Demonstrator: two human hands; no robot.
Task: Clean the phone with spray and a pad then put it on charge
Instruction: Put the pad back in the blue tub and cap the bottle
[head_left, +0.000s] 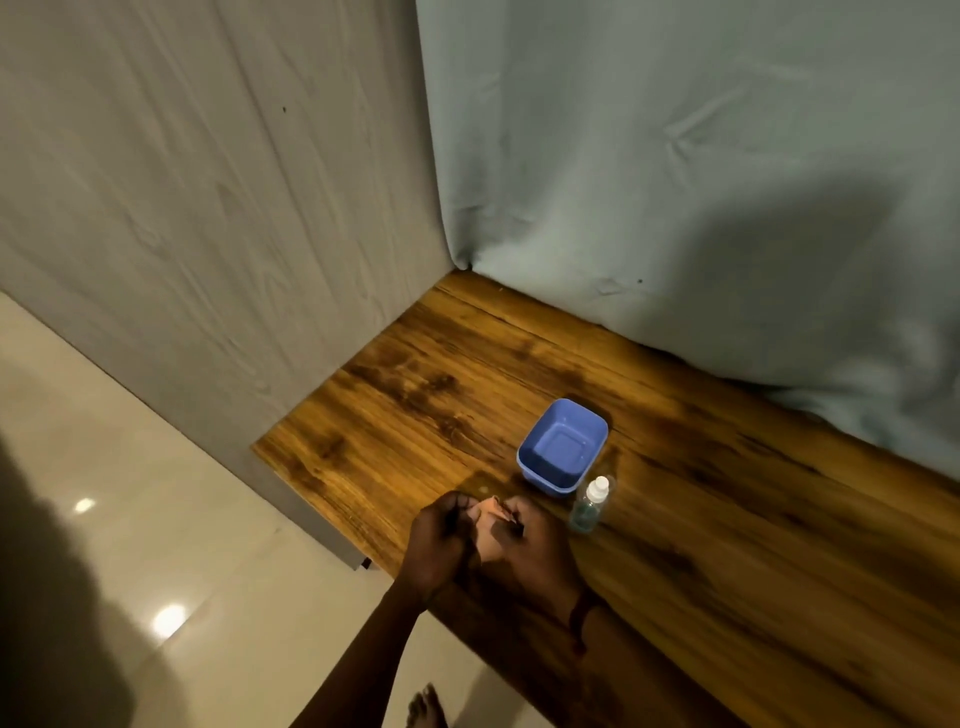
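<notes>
Head view: left hand (441, 535) and right hand (530, 540) meet over the wooden table (727, 519) near its front edge, both pinching a small pinkish pad (491, 512) between them. Phone not visible. Spray bottle (589, 504) stands just right of the hands, beside the blue tub (562, 447).

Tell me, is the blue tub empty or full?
Empty: the blue tub shows its bare bottom, nothing inside.
</notes>
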